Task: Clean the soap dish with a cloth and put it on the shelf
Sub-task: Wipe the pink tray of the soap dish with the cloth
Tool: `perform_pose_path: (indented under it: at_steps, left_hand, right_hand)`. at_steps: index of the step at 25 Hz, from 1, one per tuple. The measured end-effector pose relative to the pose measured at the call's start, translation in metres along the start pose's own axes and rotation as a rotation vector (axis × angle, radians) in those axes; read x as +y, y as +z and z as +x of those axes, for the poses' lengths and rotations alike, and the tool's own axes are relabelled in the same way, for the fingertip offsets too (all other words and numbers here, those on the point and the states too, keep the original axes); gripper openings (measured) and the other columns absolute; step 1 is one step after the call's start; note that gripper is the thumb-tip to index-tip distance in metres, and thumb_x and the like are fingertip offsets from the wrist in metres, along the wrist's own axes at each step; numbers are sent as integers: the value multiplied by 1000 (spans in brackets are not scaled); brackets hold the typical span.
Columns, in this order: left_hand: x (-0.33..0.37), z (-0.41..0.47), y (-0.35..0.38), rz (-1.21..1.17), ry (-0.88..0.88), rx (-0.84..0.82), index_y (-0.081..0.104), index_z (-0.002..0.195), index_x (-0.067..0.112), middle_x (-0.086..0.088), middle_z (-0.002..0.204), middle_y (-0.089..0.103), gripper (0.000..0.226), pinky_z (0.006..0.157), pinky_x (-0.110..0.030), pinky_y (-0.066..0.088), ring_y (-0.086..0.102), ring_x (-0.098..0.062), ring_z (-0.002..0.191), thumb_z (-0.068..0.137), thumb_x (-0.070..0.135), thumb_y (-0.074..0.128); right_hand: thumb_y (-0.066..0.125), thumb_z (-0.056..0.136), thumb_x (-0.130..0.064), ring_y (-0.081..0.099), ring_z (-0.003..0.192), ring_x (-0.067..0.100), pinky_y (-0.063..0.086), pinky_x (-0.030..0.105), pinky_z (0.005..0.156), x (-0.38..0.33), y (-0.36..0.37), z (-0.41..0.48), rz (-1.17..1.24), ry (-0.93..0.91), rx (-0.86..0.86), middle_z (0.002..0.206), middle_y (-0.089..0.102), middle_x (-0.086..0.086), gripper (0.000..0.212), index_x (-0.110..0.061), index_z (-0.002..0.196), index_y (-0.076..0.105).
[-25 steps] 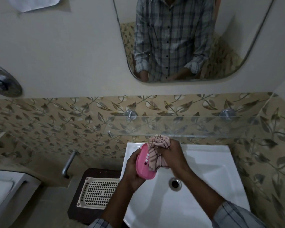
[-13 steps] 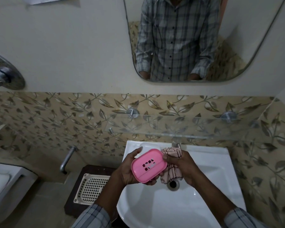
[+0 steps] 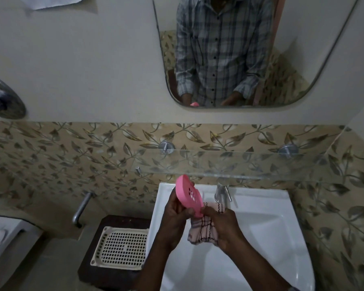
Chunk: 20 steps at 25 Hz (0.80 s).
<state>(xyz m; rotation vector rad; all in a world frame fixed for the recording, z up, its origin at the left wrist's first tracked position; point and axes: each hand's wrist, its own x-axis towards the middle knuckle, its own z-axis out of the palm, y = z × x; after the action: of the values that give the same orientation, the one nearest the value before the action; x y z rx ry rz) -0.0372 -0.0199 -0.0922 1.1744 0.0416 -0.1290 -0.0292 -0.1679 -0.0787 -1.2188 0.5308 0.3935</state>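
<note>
Pink soap dish [image 3: 189, 195] held tilted on edge above white sink [image 3: 267, 223], clasped by left hand [image 3: 175, 219]; right hand [image 3: 223, 227] closed around checked cloth [image 3: 200, 229] beneath glass shelf [image 3: 240, 164].

Pink soap dish [image 3: 189, 195]; pink checked cloth [image 3: 201, 229].

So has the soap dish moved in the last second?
Yes. The soap dish has swung from facing the camera to tilted on end, its top now up near the glass shelf edge, above the sink.
</note>
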Motion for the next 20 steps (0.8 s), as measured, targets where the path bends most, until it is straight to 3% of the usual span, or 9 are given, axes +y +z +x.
perform_pose_path:
  at_steps: [3, 5, 8, 10, 12, 14, 18, 20]
  left_hand:
    - [10, 6, -2, -252, -40, 71, 38, 147, 2, -20, 136, 57, 109, 104, -42, 48, 56, -33, 124, 61, 41, 92]
    - [14, 8, -5, -432, -100, 128, 39, 146, -2, -24, 128, 58, 115, 110, -47, 38, 57, -38, 116, 53, 34, 96]
    - [14, 6, -2, -520, -134, 201, 44, 143, -3, -27, 124, 57, 110, 104, -48, 39, 60, -40, 104, 51, 35, 90]
    - [9, 5, 8, -554, -173, 227, 49, 142, -1, -26, 126, 58, 87, 95, -47, 48, 62, -38, 104, 72, 46, 71]
    - [5, 4, 22, -540, -218, 259, 68, 124, 3, -22, 116, 68, 70, 85, -42, 59, 70, -33, 100, 88, 59, 47]
    - [2, 6, 26, -430, -282, 314, 79, 98, 9, -14, 96, 74, 76, 77, -35, 62, 74, -25, 86, 91, 70, 34]
    - [-5, -3, 28, -419, -368, 385, 62, 108, -1, -16, 85, 62, 76, 85, -37, 51, 63, -27, 82, 88, 70, 44]
    - [-15, -8, 27, -421, -352, 429, 61, 104, 2, -18, 79, 65, 60, 75, -38, 56, 64, -30, 75, 95, 59, 45]
  right_hand:
    - [70, 85, -2, 73, 78, 44, 58, 62, 74, 0, -1, -5, -17, 5, -81, 86, 73, 31, 14, 8, 94, 71]
    - [63, 87, 7, 73, 78, 42, 59, 59, 73, -7, -6, -6, -11, -45, -62, 90, 73, 31, 16, 8, 101, 70]
    - [64, 84, 7, 75, 76, 20, 60, 29, 63, -28, -10, -7, -246, -337, 88, 89, 78, 6, 24, -7, 102, 71]
    - [68, 82, 4, 72, 79, 6, 57, 19, 66, -37, 4, -21, -438, -617, 57, 88, 76, -14, 28, -20, 97, 70]
    - [64, 80, 2, 68, 92, 13, 56, 25, 79, -25, 21, -35, -650, -850, -1, 98, 74, -8, 32, -18, 104, 71]
    - [55, 81, -7, 60, 104, 17, 48, 24, 92, 0, 22, -45, -821, -1068, -52, 111, 68, 3, 37, -10, 115, 69]
    - [51, 94, -16, 57, 105, 16, 49, 26, 91, 26, -10, -30, -866, -1230, -192, 113, 67, 6, 31, -8, 119, 66]
    - [46, 98, -21, 59, 102, 20, 49, 32, 88, 31, -26, -16, -1008, -1365, -290, 110, 70, 7, 29, -10, 117, 66]
